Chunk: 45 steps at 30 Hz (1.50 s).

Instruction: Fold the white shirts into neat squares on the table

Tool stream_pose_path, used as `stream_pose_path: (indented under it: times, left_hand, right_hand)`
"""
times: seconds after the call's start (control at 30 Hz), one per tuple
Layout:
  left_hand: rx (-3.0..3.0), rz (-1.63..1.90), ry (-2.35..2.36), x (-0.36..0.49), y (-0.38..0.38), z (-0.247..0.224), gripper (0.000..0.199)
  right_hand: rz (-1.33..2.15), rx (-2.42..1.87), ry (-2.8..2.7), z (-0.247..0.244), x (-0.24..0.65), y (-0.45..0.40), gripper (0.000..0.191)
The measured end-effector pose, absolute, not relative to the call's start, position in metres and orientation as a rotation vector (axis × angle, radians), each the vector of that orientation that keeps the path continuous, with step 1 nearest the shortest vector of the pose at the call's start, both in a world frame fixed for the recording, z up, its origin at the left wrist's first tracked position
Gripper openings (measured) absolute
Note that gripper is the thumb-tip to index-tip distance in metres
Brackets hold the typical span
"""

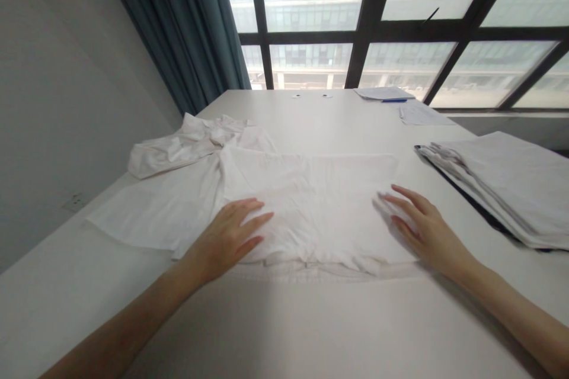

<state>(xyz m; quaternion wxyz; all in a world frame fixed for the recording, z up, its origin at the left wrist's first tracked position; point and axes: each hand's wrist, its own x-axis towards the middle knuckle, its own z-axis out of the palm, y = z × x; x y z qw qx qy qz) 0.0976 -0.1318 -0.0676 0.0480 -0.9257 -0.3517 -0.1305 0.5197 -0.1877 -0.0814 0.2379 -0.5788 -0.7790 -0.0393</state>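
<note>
A white cloth garment (306, 207) lies spread on the white table (284, 325), its near edge slightly rumpled. On the left it bunches into a crumpled heap, with one flat flap spreading toward the table's left edge. My left hand (235, 228) rests on the middle-left of the fabric, fingers apart and pointing right. Over the garment's right end is my right hand (418, 222), its fingers spread and casting a shadow on the cloth; it looks slightly raised. Neither hand grips anything.
At the right lies a stack of folded white cloth (511, 183) on a dark flat board (471, 207). Papers (382, 93) and a blue pen (395, 100) sit at the far right. A blue curtain (186, 29) and a window stand behind; a grey wall is left.
</note>
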Motion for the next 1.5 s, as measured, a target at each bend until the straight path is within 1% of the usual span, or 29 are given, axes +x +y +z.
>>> stream_pose_path:
  times: [0.07,0.17,0.33,0.47,0.57,0.63,0.7,0.73,0.8,0.9,1.0,1.1,1.2,1.3,1.37,1.43,1.5]
  left_hand:
    - [-2.947,-0.251,-0.928,0.105,-0.138,-0.073,0.043]
    - [-2.995,-0.12,-0.913,0.109,-0.141,-0.076,0.047]
    - [-3.017,-0.101,-0.836,0.109,-0.151,-0.069,0.046]
    - [-3.067,-0.104,-0.706,0.118,-0.164,-0.052,0.046]
    - [-3.109,-0.142,-0.665,0.134,-0.158,-0.04,0.041]
    - [-3.097,-0.184,-0.704,0.148,-0.143,-0.038,0.036]
    - [-3.042,-0.209,-0.781,0.163,-0.123,-0.043,0.034]
    - [-3.004,-0.217,-0.83,0.171,-0.113,-0.048,0.036]
    - [-2.935,-0.203,-0.955,0.183,-0.096,-0.059,0.047]
    - [-2.899,-0.127,-1.082,0.193,-0.082,-0.074,0.061]
    - [-2.912,-0.063,-1.09,0.191,-0.079,-0.079,0.063]
    - [-2.895,-0.028,-1.132,0.178,-0.076,-0.077,0.064]
    - [-2.821,-0.022,-1.272,0.151,-0.067,-0.077,0.062]
    - [-2.71,-0.074,-1.421,0.116,-0.057,-0.081,0.057]
    - [-2.663,-0.126,-1.476,0.095,-0.053,-0.084,0.058]
    - [-2.655,-0.14,-1.523,0.082,-0.051,-0.084,0.061]
    - [-2.654,-0.096,-1.586,0.079,-0.05,-0.078,0.063]
  right_hand:
    - [-0.004,-1.531,-2.281,-0.084,0.512,-0.191,0.043]
    - [0.031,-1.525,-2.424,-0.09,0.509,-0.191,0.048]
    - [-0.119,-1.674,-2.463,-0.087,0.517,-0.19,0.044]
    - [-0.217,-1.69,-2.488,-0.069,0.516,-0.197,0.037]
    - [-0.295,-1.711,-2.504,-0.054,0.506,-0.193,0.033]
    - [-0.331,-1.691,-2.501,-0.048,0.494,-0.184,0.032]
    - [-0.303,-1.592,-2.506,-0.048,0.478,-0.171,0.029]
    - [-0.262,-1.524,-2.518,-0.051,0.47,-0.164,0.03]
    - [-0.162,-1.424,-2.545,-0.06,0.454,-0.153,0.034]
    - [-0.035,-1.426,-2.558,-0.076,0.442,-0.145,0.043]
    - [0.011,-1.502,-2.542,-0.087,0.445,-0.145,0.048]
    - [-0.033,-1.598,-2.511,-0.09,0.459,-0.148,0.051]
    - [-0.117,-1.71,-2.448,-0.095,0.478,-0.153,0.055]
    - [-0.207,-1.792,-2.354,-0.102,0.5,-0.159,0.058]
    - [-0.248,-1.82,-2.314,-0.106,0.514,-0.163,0.06]
    - [-0.273,-1.847,-2.294,-0.107,0.525,-0.165,0.059]
    - [-0.307,-1.89,-2.279,-0.102,0.532,-0.162,0.054]
